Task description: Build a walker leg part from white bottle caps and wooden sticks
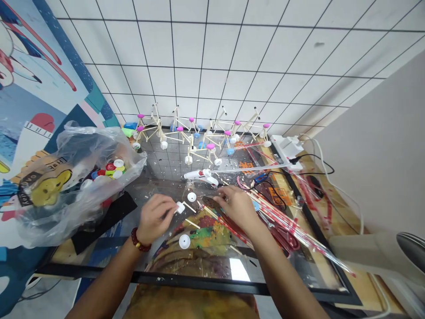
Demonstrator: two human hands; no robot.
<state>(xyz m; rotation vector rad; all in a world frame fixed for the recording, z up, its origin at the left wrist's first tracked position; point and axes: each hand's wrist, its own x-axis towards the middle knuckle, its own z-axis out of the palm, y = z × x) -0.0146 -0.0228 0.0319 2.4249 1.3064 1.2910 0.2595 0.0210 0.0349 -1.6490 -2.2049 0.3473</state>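
My left hand is closed, its thumb and fingertips pinching a small white plastic wheel just above the glass tabletop. Beside that wheel lie two short wooden sticks. Two more white wheels rest loose: one dish-like wheel up ahead, another wheel nearer to me. My right hand is low over the table with fingers bent and thumb apart, and I see nothing held in it. Close to its fingertips lies a white hot glue gun. Long sticks pass beneath this hand.
Several stick figures with coloured wheels stand along the tiled wall. A plastic bag of coloured caps sits left. To the right are bundled sticks, red-handled scissors, a cord and a white power strip.
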